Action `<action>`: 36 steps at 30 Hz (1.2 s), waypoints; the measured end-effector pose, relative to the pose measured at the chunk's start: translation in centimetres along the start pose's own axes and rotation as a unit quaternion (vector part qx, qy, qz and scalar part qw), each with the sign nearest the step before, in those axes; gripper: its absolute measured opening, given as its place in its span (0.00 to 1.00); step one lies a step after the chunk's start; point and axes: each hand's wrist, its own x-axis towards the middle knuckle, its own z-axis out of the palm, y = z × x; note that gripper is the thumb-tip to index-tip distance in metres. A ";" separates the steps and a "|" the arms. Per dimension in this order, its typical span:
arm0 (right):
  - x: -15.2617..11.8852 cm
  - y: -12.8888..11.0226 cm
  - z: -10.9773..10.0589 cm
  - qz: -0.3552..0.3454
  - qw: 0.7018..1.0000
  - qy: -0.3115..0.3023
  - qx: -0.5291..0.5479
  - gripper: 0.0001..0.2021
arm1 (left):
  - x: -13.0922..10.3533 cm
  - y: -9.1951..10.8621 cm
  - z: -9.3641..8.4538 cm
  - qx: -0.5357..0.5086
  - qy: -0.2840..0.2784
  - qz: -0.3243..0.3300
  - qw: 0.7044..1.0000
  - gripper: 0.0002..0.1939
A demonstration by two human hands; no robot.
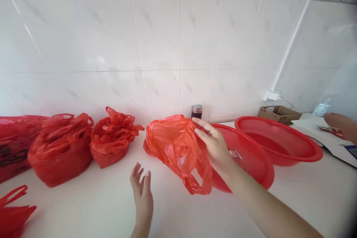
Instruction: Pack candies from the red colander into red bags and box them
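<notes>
A thin red plastic bag point(170, 137) with loop handles lies on its side in front of me, puffed out at its left end. Against its right upper part is my right hand point(213, 141), gripping the film with its fingers; the thumb is hidden. The handles hang below that hand, partly over the rim of a red perforated basket point(251, 156). Lower and to the left, my left hand point(142, 186) is held up with fingers apart and nothing in it, a little away from the bag. A few small bits lie in the basket.
Several filled red bags point(61, 148) stand at the left. A second red basket point(279, 137), a cardboard box point(279, 114) and a flat white device point(320, 130) are at the right. A dark flask point(196, 111) stands by the wall. Another person's hand point(341, 124) blurs at the right edge.
</notes>
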 end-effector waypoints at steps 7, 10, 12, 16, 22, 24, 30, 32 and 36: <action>-9.6 8.3 2.0 0.130 0.986 -0.009 0.107 0.15 | -5.1 1.9 -0.7 -0.018 -0.146 -0.086 0.985 0.35; -11.2 9.9 -0.2 0.156 0.985 0.003 0.079 0.14 | -3.5 -0.1 -4.0 0.058 -0.157 -0.130 0.977 0.23; -11.3 10.6 -2.7 0.159 0.987 0.017 0.020 0.13 | -2.7 -0.7 -6.8 0.094 -0.149 -0.135 0.975 0.21; -11.6 11.3 -6.5 0.123 0.970 -0.012 -0.209 0.07 | -2.6 0.5 -10.8 0.194 -0.204 -0.127 0.951 0.23; -13.8 9.1 -3.5 -0.134 0.858 -0.106 -0.484 0.11 | -4.2 4.0 -10.3 0.268 -0.300 -0.098 0.910 0.26; -14.3 9.1 -1.9 -0.169 0.835 -0.142 -0.505 0.09 | -4.6 4.7 -9.6 0.250 -0.312 -0.092 0.912 0.28; -13.1 11.3 -2.2 -0.070 0.816 -0.198 -0.539 0.16 | -4.8 4.4 -10.3 0.252 -0.320 -0.075 0.910 0.28; -12.4 11.4 -3.1 -0.045 0.834 -0.181 -0.519 0.19 | -4.5 3.4 -11.5 0.285 -0.314 -0.055 0.904 0.26; -11.4 10.4 -4.0 -0.037 0.858 -0.140 -0.492 0.20 | -3.9 2.3 -13.5 0.384 -0.313 -0.065 0.866 0.22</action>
